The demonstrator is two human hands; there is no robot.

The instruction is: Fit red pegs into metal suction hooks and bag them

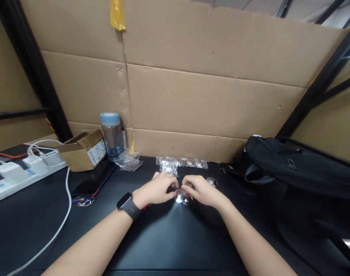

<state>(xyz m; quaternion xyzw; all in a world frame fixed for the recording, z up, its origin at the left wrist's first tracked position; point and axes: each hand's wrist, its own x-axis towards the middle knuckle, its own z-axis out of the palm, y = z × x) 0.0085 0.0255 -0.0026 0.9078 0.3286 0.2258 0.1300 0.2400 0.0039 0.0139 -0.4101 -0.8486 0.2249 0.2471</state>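
Midway across the table (175, 245), short of its far edge, the left hand (158, 188) and right hand (203, 189), curled nearly closed, touch shiny discs (179, 197), grip unconfirmed; handling appears incomplete, with a loose disc (212, 181) rightward and bagged discs (190, 163) along that edge.

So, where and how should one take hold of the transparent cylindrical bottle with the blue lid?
Probably by the blue lid, from above: the bottle stands upright, top uncovered, with crumpled clear plastic and the brown cardboard box near its base.
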